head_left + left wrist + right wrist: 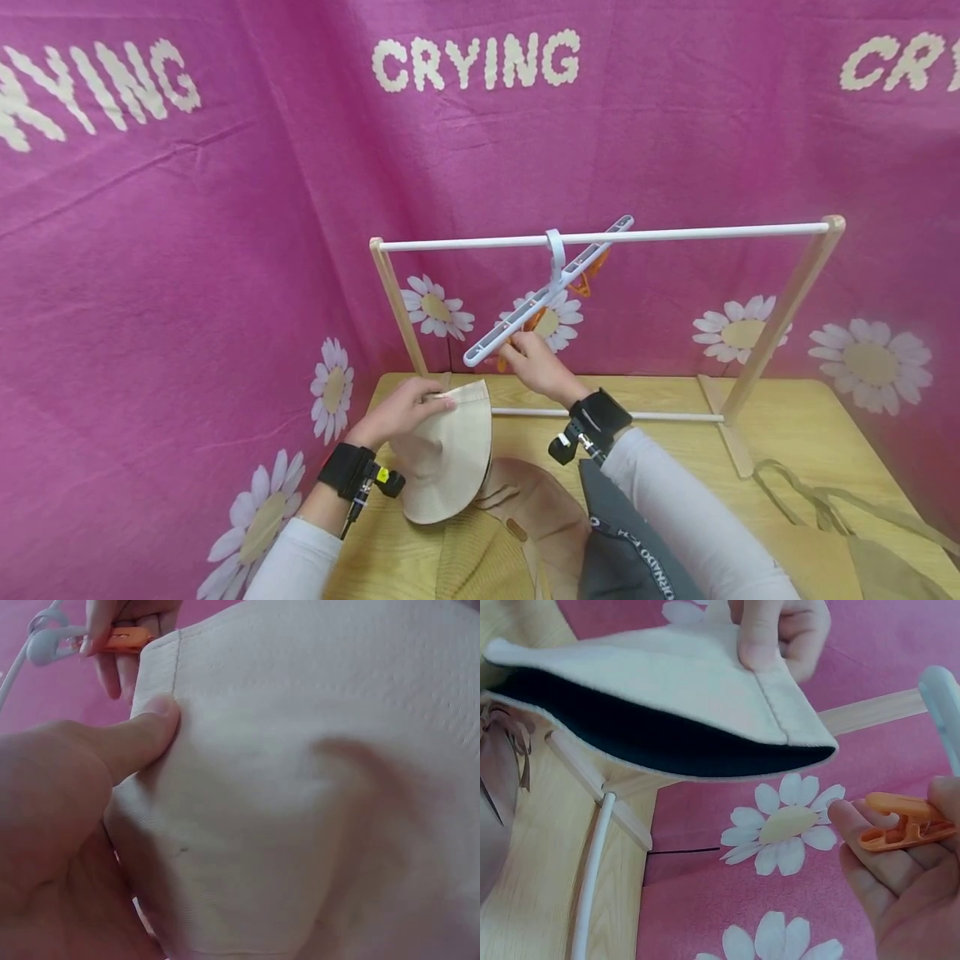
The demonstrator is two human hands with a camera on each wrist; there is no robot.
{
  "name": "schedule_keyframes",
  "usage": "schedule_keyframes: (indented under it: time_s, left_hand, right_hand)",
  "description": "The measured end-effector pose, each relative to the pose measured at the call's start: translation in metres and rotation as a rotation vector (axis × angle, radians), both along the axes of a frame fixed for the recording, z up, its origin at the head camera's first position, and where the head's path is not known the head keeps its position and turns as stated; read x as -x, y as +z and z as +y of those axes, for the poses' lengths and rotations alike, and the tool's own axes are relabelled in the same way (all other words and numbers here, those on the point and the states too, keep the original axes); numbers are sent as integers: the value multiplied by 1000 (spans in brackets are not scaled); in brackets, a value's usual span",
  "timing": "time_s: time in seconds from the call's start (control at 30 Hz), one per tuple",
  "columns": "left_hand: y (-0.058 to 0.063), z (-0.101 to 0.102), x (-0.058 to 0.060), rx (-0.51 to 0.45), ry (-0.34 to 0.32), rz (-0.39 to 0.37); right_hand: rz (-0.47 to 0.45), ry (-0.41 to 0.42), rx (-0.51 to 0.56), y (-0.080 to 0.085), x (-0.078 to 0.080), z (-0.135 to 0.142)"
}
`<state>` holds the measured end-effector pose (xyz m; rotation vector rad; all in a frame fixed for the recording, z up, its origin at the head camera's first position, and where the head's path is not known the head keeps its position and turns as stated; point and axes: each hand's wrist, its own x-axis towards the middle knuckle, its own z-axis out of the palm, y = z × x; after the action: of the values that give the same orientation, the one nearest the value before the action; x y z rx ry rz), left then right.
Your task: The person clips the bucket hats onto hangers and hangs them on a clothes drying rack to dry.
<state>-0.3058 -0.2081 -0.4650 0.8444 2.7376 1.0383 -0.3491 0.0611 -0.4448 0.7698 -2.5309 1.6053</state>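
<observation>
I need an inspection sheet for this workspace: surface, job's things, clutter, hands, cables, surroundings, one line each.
Surface: wooden table, partly covered with fabric items.
Job's things: cream hat, folded, raised off the table; orange clip on the white clip hanger hooked over the drying rack.
Clutter: tan knit item, brown hat, dark cap, beige bag.
Hands: left hand pinches the cream hat's edge; right hand pinches the orange clip.
Cables: nothing seen.
Surroundings: pink daisy-print cloth reading CRYING behind the table.
</observation>
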Motion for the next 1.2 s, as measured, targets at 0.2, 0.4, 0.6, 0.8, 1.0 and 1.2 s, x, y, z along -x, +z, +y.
schedule_keyframes:
  time_s: [0.2,0.4,0.6,0.8,1.0,1.2]
  left_hand:
    - [3,13,12,71,-39,57]
    - [13,20,20,151,-41,113]
    - [21,30,21,205,-19,123]
    - [21,42,25,269,1,172]
    - [22,48,33,281,24,174]
    - [30,53,39,311,20,183]
  right_hand:
    - [27,-2,4,0,0,-1]
    - [22,24,16,7,-2,-5]
    - [-20,25,11,6,-3,-4]
    - [-13,20,9,1,-4,-4]
    - [-20,50,11,-1,-4,-3]
    - [-48,87,2,7,-6,0]
